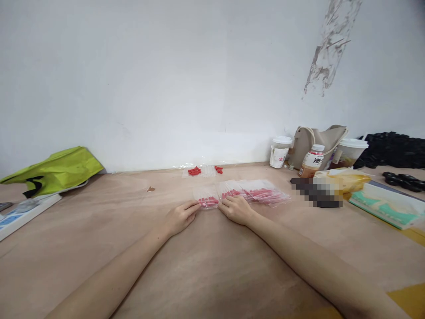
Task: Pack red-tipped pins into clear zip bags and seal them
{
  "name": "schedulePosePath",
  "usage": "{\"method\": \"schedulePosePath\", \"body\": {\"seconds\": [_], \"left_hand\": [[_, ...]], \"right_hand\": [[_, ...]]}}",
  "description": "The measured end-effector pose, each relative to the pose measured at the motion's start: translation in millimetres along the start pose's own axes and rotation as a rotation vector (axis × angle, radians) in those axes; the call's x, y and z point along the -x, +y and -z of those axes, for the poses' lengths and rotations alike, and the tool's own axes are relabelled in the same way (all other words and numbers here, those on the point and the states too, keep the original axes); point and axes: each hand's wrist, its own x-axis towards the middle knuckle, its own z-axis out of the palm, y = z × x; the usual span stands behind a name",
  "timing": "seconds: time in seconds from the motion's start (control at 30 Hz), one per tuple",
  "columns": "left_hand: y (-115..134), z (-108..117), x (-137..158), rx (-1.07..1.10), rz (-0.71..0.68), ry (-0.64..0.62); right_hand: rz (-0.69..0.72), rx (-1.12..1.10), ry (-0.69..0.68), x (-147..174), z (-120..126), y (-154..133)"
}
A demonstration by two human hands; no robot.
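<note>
In front of me a small clear plastic bag (208, 203) with a row of red pieces lies flat on the table (199, 257). My left hand (182, 217) pinches its left edge, fingers pressed together. At the bag's right edge sits my right hand (237, 210), its fingers curled closed on the corner. Just behind that hand rests another clear bag holding red pieces (229, 194). An overlapping pile of similar filled bags (265, 192) spreads to the right. My knuckles partly hide the fingertips of the right hand.
Near the wall lie loose red pieces (194, 171), clear tubes (208, 171) and a smaller red group (218, 169). Cups, a bottle (312, 161) and a grey bag (300, 144) stand back right. A yellow-green bag (66, 168) and white power strip (33, 213) are left.
</note>
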Motion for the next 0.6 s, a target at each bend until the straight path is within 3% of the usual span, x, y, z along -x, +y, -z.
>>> {"method": "schedulePosePath", "body": {"seconds": [0.23, 0.6], "left_hand": [[-2, -3, -7, -0.120, -0.100, -0.012], [-4, 0, -12, -0.106, -0.123, -0.118]], "right_hand": [[0.009, -0.040, 0.045, 6, 1, 3], [0.049, -0.059, -0.054, 2, 2, 6]]}}
